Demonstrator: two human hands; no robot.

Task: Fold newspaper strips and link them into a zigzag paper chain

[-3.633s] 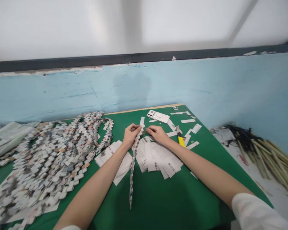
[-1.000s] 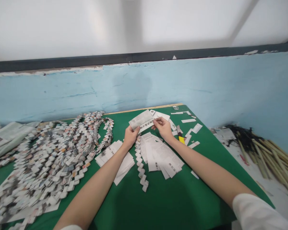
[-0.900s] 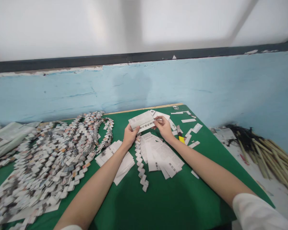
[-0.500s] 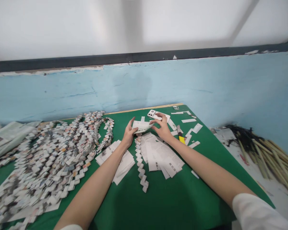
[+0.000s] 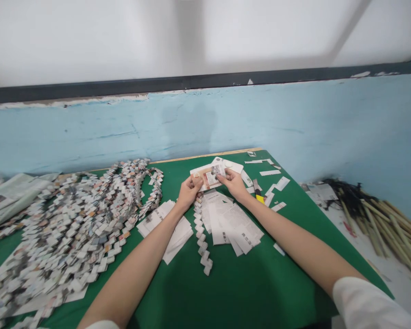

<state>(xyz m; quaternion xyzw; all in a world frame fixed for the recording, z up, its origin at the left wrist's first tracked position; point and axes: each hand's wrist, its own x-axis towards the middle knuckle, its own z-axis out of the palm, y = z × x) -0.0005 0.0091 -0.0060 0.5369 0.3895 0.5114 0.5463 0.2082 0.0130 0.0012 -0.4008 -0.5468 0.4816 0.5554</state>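
Note:
Between both hands I hold a piece of printed newspaper (image 5: 208, 177) with an orange-brown and red picture side toward me. My left hand (image 5: 189, 191) pinches its left end, thumb on top. At the right end, my right hand (image 5: 234, 183) grips it with thumb and fingers. Just below my left hand a folded-paper zigzag chain (image 5: 202, 242) lies on the green table, its far end partly hidden. Cut newspaper pieces (image 5: 234, 221) are fanned out beneath my right hand, and another stack of paper pieces (image 5: 174, 233) lies beside my left forearm.
A large heap of folded-paper chains (image 5: 85, 224) covers the left side of the green table (image 5: 219, 297). A white phone (image 5: 231, 164) lies behind my hands. To the right are a yellow utility knife (image 5: 259, 192) and paper scraps (image 5: 281, 183). Bamboo sticks (image 5: 390, 228) lie beyond the table.
The paper has turned from its pale side to its coloured printed side. My right hand has closed on its right end, and my left fingers have curled in around the left end.

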